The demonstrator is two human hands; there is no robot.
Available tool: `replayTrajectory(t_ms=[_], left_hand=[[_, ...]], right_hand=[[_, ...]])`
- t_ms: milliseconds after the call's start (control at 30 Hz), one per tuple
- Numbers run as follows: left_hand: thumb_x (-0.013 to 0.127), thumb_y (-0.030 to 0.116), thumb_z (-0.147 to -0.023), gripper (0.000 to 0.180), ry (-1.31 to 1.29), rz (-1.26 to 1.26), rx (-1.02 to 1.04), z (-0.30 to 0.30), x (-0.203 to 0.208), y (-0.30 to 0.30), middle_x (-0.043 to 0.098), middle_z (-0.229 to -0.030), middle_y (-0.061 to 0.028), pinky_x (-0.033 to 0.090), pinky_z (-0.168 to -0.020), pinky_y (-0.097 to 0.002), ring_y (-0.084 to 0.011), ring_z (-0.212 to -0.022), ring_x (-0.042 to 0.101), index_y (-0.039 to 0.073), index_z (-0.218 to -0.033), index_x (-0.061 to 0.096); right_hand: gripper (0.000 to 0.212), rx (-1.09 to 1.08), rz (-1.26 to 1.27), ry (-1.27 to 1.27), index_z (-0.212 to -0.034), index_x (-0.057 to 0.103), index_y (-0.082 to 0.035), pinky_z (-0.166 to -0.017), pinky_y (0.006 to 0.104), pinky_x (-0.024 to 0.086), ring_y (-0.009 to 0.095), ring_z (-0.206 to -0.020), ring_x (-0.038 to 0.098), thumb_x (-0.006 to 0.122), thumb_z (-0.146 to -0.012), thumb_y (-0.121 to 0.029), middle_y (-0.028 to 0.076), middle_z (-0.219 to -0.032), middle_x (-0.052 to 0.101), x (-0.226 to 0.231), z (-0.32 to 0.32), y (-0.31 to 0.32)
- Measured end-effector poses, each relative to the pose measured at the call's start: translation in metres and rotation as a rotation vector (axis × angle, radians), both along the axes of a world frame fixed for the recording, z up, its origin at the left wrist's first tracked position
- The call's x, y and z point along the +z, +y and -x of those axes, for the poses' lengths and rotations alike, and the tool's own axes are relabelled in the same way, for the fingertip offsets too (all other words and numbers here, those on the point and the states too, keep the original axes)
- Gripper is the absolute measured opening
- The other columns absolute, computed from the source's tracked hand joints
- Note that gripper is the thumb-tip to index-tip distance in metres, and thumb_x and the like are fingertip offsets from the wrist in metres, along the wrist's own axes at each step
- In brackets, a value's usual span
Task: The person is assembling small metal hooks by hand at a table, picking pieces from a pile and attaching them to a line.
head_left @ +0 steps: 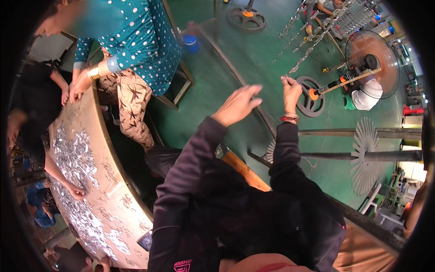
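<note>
Dark creased-fabric jacket [247, 217], lower centre; left hand [238, 105], open, blurred, centre; right hand [292, 93], upper right, pinching linked metal chain [295, 66].

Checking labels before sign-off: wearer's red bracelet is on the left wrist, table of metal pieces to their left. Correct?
Wrong wrist: the head view shows the red bracelet on the right wrist. The table of metal pieces is to the wearer's left, as stated.

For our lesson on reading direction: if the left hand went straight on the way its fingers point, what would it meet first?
Probably the right hand, next in that line; depth is unclear here, so the left hand might pass it.
</note>
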State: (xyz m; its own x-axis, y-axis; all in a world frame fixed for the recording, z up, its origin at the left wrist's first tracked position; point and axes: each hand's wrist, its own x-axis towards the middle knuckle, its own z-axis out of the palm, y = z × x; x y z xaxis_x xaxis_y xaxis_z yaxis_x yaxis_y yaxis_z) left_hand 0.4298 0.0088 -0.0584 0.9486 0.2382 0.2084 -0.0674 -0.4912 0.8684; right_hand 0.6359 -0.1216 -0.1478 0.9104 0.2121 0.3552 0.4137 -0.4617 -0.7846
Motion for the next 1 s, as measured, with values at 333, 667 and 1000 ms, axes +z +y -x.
replayTrajectory(t_ms=[333, 667, 1000], left_hand=[[0.058, 0.015, -0.080, 0.045, 0.171, 0.004, 0.186, -0.091, -0.035, -0.044, 0.056, -0.105, -0.0239, 0.041, -0.088, -0.0432, -0.0371, -0.105, 0.051, -0.002, -0.120, 0.045], [0.061, 0.026, -0.072, 0.038, 0.198, -0.110, 0.157, 0.042, -0.043, -0.004, 0.062, -0.099, -0.0170, 0.046, -0.080, -0.0425, -0.0339, -0.094, 0.058, 0.006, -0.105, 0.060], [0.063, 0.025, -0.075, 0.023, 0.569, -0.020, 0.789, 0.397, 0.013, -0.044, 0.061, -0.075, -0.0149, 0.046, -0.069, -0.0383, -0.0293, -0.077, 0.060, 0.003, -0.080, 0.062]], right_hand=[[0.019, 0.130, -0.130, 0.151, -0.089, 0.067, 0.001, -0.067, 0.0291, 0.048, 0.017, -0.071, 0.061, 0.055, -0.075, 0.004, 0.009, -0.077, 0.063, 0.015, 0.058, -0.001], [0.020, 0.350, -0.194, 0.016, -0.092, 0.066, 0.003, -0.067, 0.0320, 0.052, 0.019, -0.072, 0.063, 0.052, -0.087, -0.011, 0.013, -0.085, 0.068, 0.001, 0.069, 0.019], [0.027, 0.643, 0.191, 0.552, -0.105, 0.064, -0.002, -0.055, 0.0251, 0.039, 0.014, -0.069, 0.055, 0.053, -0.081, -0.007, 0.007, -0.090, 0.064, -0.059, 0.067, 0.057]])
